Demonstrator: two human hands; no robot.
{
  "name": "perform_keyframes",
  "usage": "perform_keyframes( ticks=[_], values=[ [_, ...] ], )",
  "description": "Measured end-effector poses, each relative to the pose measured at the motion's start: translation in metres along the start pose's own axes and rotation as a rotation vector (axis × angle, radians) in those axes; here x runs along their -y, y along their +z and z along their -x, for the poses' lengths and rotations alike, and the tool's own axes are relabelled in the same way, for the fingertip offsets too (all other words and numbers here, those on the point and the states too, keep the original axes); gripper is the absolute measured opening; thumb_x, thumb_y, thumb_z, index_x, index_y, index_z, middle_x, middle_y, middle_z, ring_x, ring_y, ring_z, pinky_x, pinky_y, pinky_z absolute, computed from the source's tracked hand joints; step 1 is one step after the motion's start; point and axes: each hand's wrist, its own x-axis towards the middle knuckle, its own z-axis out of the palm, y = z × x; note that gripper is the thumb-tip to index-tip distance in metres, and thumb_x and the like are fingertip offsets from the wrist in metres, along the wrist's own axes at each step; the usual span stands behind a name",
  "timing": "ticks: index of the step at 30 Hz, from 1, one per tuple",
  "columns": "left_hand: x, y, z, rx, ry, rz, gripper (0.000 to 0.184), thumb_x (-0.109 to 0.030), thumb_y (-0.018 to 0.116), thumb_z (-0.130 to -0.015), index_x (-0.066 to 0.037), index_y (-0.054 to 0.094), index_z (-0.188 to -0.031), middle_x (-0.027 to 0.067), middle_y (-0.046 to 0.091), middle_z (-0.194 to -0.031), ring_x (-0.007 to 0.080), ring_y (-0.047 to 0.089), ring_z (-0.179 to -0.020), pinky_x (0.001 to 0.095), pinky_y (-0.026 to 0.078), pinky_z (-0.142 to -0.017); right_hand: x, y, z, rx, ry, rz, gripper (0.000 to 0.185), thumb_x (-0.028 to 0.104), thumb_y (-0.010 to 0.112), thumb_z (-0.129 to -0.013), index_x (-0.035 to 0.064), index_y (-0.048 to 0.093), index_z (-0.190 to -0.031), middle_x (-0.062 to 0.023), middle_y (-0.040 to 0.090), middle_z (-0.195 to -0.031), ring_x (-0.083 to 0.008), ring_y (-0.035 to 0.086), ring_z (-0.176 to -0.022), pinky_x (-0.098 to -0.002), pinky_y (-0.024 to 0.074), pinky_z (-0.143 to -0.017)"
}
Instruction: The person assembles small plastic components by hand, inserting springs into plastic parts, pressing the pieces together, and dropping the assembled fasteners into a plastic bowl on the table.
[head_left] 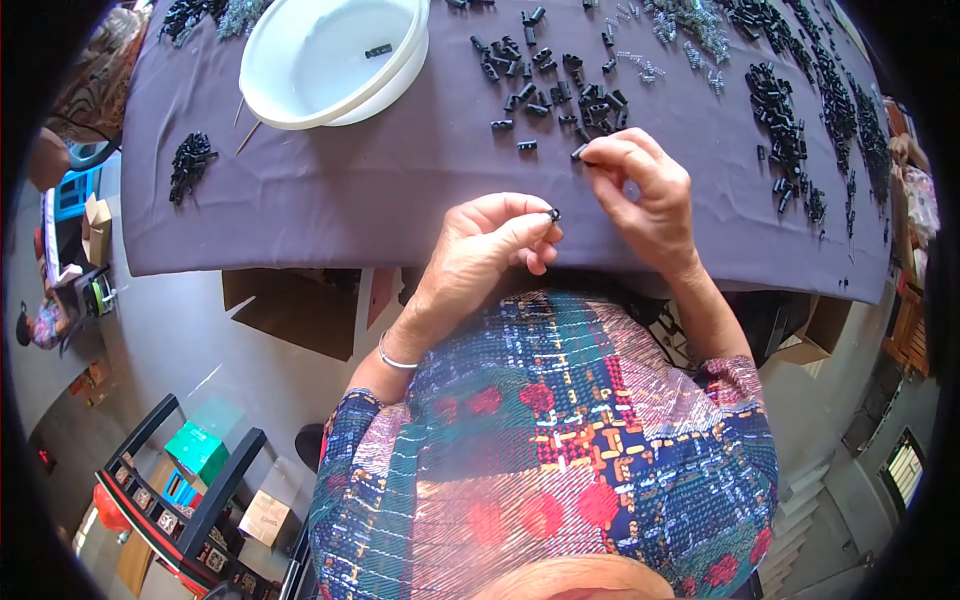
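Left hand (490, 240): fingers pinching small black plastic piece (555, 215). Right hand (645, 190), nearer pile: fingertips curled at short black plastic cylinder (578, 153), just left of them, over purple-cloth tabletop (330, 190); grip, long axis unclear.

Tablecloth (330, 200): cloth, matt, dull purple-grey, shallow wrinkles. Basin (300, 60), far left: white, looks like smooth plastic, soft sheen at rim. Small black parts (545, 95), far centre: plastic-like, glossy highlights. Springs (690, 30), far right: silvery, metallic look, coiled surface. Thin sticks (248, 137) beside basin: wood-like, pale brown. Bangle (397, 358) on left wrist: smooth, shiny, silver-coloured metal. Patterned garment (560, 440): cloth, mostly matt, printed to look woven. Green box (197, 452), near left: smooth, slight sheen. Carton (266, 517) beside it: matt brown cardboard. Floor (190, 330): grey, smooth, faintly reflective.
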Motion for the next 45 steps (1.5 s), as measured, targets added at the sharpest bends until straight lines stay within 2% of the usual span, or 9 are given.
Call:
perform_keyframes(
  ticks=[1, 4, 11, 17, 20, 29, 35, 41, 45],
  values=[
    [0.001, 0.001, 0.001, 0.001, 0.018, -0.004, 0.015, -0.011, 0.062, -0.094, 0.000, 0.065, -0.103, 0.0093, 0.067, -0.091, 0.0123, 0.064, -0.075, 0.0244, 0.053, -0.065, -0.005, -0.001, 0.003, -0.024, 0.088, -0.163, 0.014, -0.001, 0.071, -0.083, 0.0006, 0.068, -0.096, -0.0034, 0.064, -0.085, -0.0078, 0.060, -0.069, -0.0218, 0.0496, -0.061],
    [0.001, 0.004, -0.002, 0.002, 0.072, -0.022, 0.015, -0.010, 0.062, -0.094, 0.001, 0.065, -0.103, 0.0096, 0.068, -0.091, 0.0122, 0.064, -0.074, 0.0245, 0.053, -0.065, 0.002, -0.011, 0.009, 0.011, 0.414, -0.629, 0.014, 0.002, 0.072, -0.084, 0.0006, 0.068, -0.098, -0.0017, 0.065, -0.084, -0.0069, 0.059, -0.070, -0.0211, 0.0495, -0.061],
    [-0.002, 0.021, -0.007, -0.016, 0.127, -0.073, 0.015, -0.008, 0.063, -0.093, 0.002, 0.065, -0.104, 0.0105, 0.068, -0.090, 0.0129, 0.064, -0.074, 0.0257, 0.053, -0.066, 0.013, -0.016, 0.020, -0.047, 0.397, -0.755, 0.019, 0.001, 0.073, -0.084, 0.0004, 0.066, -0.102, -0.0025, 0.065, -0.087, -0.0071, 0.061, -0.075, -0.0212, 0.0522, -0.066],
    [-0.001, 0.026, -0.006, -0.005, 0.196, -0.090, 0.016, -0.007, 0.063, -0.092, 0.003, 0.065, -0.105, 0.0114, 0.069, -0.092, 0.0147, 0.064, -0.075, 0.0286, 0.054, -0.067, 0.025, -0.012, 0.030, -0.093, 0.324, -0.649, 0.018, -0.003, 0.069, -0.086, 0.0000, 0.065, -0.102, -0.0015, 0.065, -0.094, -0.0066, 0.061, -0.087, -0.0216, 0.0513, -0.077],
    [-0.002, 0.029, -0.004, -0.015, 0.206, -0.114, 0.017, -0.006, 0.064, -0.092, 0.004, 0.064, -0.105, 0.0118, 0.069, -0.092, 0.0150, 0.064, -0.075, 0.0289, 0.054, -0.068, 0.027, -0.012, 0.031, -0.068, 0.333, -0.706, 0.016, -0.004, 0.068, -0.086, -0.0001, 0.065, -0.102, -0.0010, 0.065, -0.094, -0.0068, 0.061, -0.089, -0.0212, 0.0501, -0.080],
    [0.000, 0.029, -0.002, -0.035, 0.223, -0.159, 0.017, -0.005, 0.065, -0.091, 0.003, 0.065, -0.106, 0.0101, 0.070, -0.091, 0.0139, 0.065, -0.077, 0.0267, 0.054, -0.069, 0.032, -0.016, 0.032, -0.056, 0.296, -0.689, 0.016, -0.007, 0.066, -0.086, -0.0003, 0.064, -0.100, -0.0019, 0.064, -0.093, -0.0071, 0.061, -0.087, -0.0216, 0.0503, -0.077],
    [0.000, 0.031, 0.001, -0.038, 0.245, -0.197, 0.018, -0.005, 0.066, -0.091, 0.002, 0.065, -0.107, 0.0072, 0.069, -0.093, 0.0118, 0.066, -0.082, 0.0237, 0.054, -0.071, 0.033, -0.011, 0.032, -0.091, 0.176, -0.548, 0.018, -0.011, 0.066, -0.082, -0.0005, 0.063, -0.097, -0.0030, 0.062, -0.092, -0.0079, 0.060, -0.083, -0.0213, 0.0494, -0.073],
    [0.000, 0.033, 0.001, -0.054, 0.261, -0.211, 0.018, -0.004, 0.066, -0.091, 0.003, 0.064, -0.107, 0.0072, 0.069, -0.093, 0.0116, 0.066, -0.082, 0.0234, 0.054, -0.072, 0.037, -0.002, 0.034, -0.223, 0.121, -0.431, 0.019, -0.010, 0.069, -0.079, -0.0005, 0.063, -0.094, -0.0052, 0.064, -0.088, -0.0091, 0.061, -0.079, -0.0220, 0.0491, -0.066],
    [0.000, 0.034, 0.001, -0.063, 0.275, -0.231, 0.018, -0.004, 0.066, -0.091, 0.003, 0.064, -0.107, 0.0067, 0.069, -0.093, 0.0111, 0.066, -0.082, 0.0231, 0.055, -0.072, 0.032, 0.004, 0.037, -0.278, 0.043, -0.357, 0.020, -0.011, 0.071, -0.077, -0.0002, 0.064, -0.092, -0.0071, 0.066, -0.087, -0.0130, 0.063, -0.077, -0.0243, 0.0502, -0.065]
  ],
)
